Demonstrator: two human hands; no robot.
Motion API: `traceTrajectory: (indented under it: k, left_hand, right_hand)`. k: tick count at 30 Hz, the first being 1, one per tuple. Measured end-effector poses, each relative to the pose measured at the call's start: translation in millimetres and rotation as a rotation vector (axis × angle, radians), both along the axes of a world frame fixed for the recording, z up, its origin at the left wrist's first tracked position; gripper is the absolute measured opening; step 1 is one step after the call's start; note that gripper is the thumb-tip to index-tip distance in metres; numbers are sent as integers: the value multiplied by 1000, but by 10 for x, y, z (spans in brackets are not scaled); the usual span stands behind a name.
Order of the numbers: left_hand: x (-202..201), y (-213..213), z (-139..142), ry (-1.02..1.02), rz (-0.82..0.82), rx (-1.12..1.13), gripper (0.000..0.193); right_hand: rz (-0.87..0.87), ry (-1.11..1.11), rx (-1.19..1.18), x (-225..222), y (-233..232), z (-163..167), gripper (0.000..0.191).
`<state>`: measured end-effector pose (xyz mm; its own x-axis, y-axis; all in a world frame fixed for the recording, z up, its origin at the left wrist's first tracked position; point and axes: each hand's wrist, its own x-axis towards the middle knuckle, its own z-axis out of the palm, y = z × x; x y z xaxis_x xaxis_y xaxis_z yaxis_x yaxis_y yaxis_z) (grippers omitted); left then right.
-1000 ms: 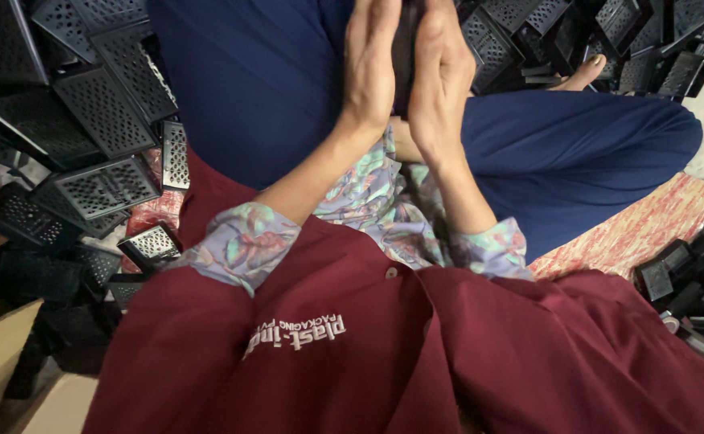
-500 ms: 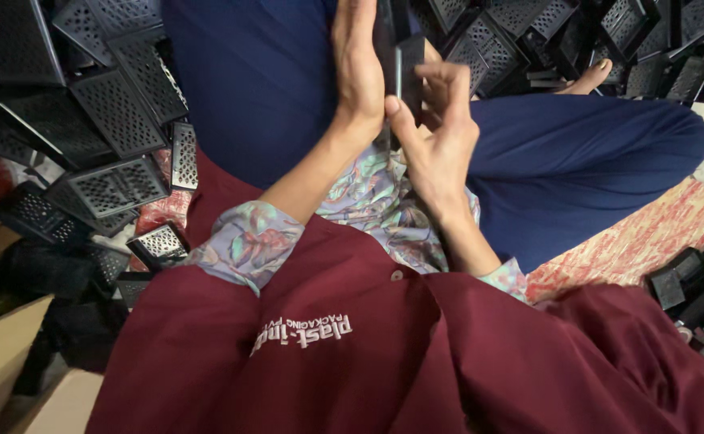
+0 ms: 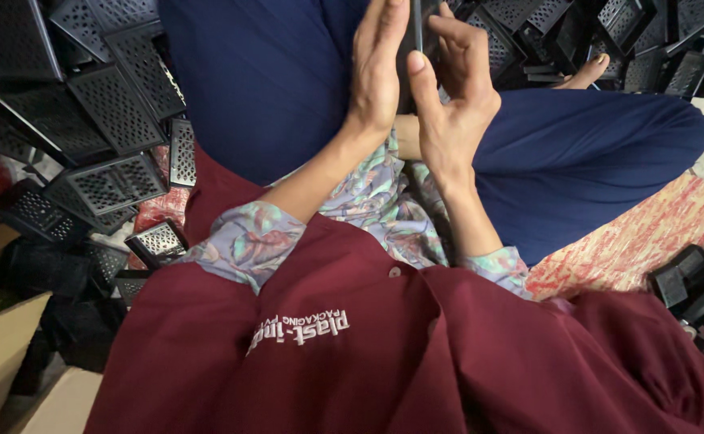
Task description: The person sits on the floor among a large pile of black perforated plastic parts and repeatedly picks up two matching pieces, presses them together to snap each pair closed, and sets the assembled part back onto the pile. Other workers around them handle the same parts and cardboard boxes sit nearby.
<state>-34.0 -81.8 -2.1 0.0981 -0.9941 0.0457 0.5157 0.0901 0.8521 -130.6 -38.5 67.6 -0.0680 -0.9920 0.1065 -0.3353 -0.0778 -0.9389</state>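
Head view: thin dark flat piece (image 3: pixel 417 32) held upright, long axis vertical, top cut off by frame. Left hand (image 3: pixel 376 72) pressed flat against it, right hand (image 3: pixel 456 88) curled round it. Black perforated grater panels (image 3: pixel 114 112) piled around; patterned mat (image 3: pixel 633 241) beneath.

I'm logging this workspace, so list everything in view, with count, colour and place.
perforated panels: many, black, heaped at upper left
more perforated panels: many, black, piled along the top right
small black parts: several, at right edge
cardboard boxes: two, tan, bottom left
patterned mat: one, red and cream, at right
dark flat piece: one, black, between the hands at top centre
maroon apron: one, across the lap
blue trousers: one pair, on crossed legs
bare foot: one, upper right
left hand: flat against the piece
right hand: grip on the piece
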Motion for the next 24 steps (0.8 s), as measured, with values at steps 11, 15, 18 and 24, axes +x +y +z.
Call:
traceTrajectory:
  k: [11, 15, 18, 24]
  left_hand:
    - [-168, 22, -531, -5, 79, 110, 52]
    - [-116, -13, -573, 20, 65, 128, 53]
    - [-73, -87, -546, 484, -86, 355, 45]
    - [85, -186, -340, 119, -277, 258, 39]
  right_hand:
    - [106, 173, 65, 185, 14, -238, 69]
    - [316, 212, 59, 0, 132, -13, 81]
    - [357, 317, 98, -95, 266, 50, 88]
    - [477, 326, 103, -31, 311, -131, 103]
